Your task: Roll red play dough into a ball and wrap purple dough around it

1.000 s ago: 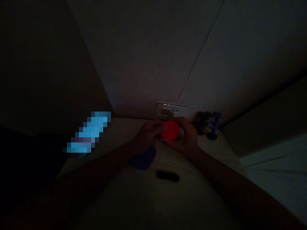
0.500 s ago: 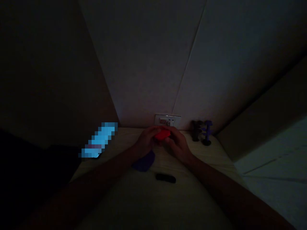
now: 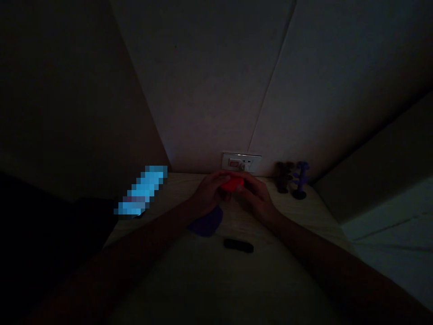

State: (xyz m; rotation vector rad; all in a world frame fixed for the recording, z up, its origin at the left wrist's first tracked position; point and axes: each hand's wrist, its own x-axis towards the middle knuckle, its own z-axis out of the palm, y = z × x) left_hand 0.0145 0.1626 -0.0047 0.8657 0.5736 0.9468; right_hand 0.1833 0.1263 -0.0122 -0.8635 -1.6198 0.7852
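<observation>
Both of my hands are closed around a small bright red block [image 3: 232,183] above the far part of the wooden table. My left hand [image 3: 207,193] grips its left side, the thumb along the near top edge. On the other side, my right hand [image 3: 260,197] has its thumb against the block's near face and its fingers behind. What the block is made of is too dark to tell. Below my left wrist lies a flat purple piece [image 3: 207,223], partly covered by the forearm. A short black bar-shaped piece [image 3: 238,245] rests nearer to me.
A lit phone [image 3: 142,192], its screen blurred out, is at the table's left edge. Two small stacked figures, one dark [image 3: 284,177] and one purple [image 3: 300,180], stand at the back right. Behind my hands, the wall carries a socket plate [image 3: 241,162] with a plug in it.
The view has shifted slightly, so the scene sits a little higher and further right. Both hands keep hold of the red block, which has tilted a little between them.
</observation>
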